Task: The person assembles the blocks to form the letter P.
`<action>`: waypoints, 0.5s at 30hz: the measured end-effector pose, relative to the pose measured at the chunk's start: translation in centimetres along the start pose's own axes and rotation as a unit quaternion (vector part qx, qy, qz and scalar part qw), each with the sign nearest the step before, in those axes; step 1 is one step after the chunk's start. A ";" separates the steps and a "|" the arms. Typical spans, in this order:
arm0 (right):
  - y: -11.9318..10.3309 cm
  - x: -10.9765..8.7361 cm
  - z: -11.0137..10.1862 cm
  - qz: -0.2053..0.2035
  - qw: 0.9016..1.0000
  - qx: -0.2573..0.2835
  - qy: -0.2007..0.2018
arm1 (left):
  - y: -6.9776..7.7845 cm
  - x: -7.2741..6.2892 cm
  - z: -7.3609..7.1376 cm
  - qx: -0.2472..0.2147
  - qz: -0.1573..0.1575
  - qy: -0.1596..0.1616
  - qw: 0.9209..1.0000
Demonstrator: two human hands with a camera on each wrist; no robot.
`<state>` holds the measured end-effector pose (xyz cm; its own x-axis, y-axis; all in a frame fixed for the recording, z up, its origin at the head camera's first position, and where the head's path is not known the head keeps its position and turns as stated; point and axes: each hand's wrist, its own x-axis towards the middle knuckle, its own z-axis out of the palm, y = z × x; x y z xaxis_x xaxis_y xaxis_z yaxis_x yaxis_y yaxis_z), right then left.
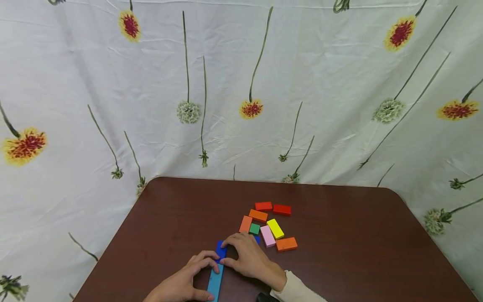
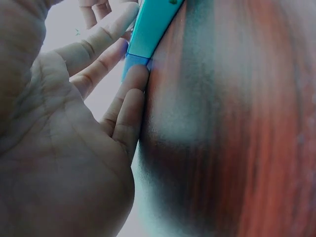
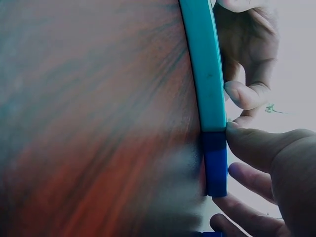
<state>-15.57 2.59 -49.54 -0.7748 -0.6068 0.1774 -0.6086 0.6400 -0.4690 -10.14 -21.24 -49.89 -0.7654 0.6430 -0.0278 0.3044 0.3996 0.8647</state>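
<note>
A long light blue block (image 1: 215, 282) lies on the table, its far end meeting a dark blue block (image 1: 220, 251) in one line. My left hand (image 1: 185, 280) holds the light blue block with thumb and index finger spread along it; another fingertip reaches the dark blue block. From the right, my right hand (image 1: 252, 258) pinches the dark blue block, thumb near the joint and index finger towards its far end. The right wrist view shows the two blocks (image 3: 216, 165) end to end, with the right thumb (image 3: 254, 143) beside the joint.
Beyond my right hand lie loose blocks: red (image 1: 282, 209), orange (image 1: 286, 244), yellow (image 1: 275, 229), pink (image 1: 268, 236), green (image 1: 254, 229) and another blue one (image 1: 257, 239) partly hidden by the hand. A flowered cloth (image 1: 226, 138) hangs behind the brown table (image 1: 358, 243).
</note>
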 end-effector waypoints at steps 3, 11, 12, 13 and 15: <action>0.0 0.0 -0.1 0.001 1.000 -0.002 -0.002 | 0.0 0.1 0.0 0.007 0.009 0.005 1.000; 0.7 -0.2 -0.8 -0.023 1.000 0.006 0.010 | 0.0 0.4 0.1 0.008 0.016 0.010 1.000; 0.9 -0.2 -1.1 -0.029 0.999 0.008 0.014 | 0.0 0.4 0.1 0.004 0.014 0.009 1.000; 1.2 -0.2 -1.4 -0.040 0.999 0.008 0.018 | 0.0 0.4 0.0 0.002 0.012 0.008 1.000; 1.8 -0.2 -2.1 -0.053 0.998 0.019 0.013 | 0.1 0.3 -0.1 -0.003 0.010 0.008 1.000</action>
<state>-16.84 4.86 -48.57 -0.7113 -0.6573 0.2493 -0.6805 0.5548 -0.4787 -10.40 -21.05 -49.78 -0.7685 0.6398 -0.0016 0.3169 0.3829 0.8677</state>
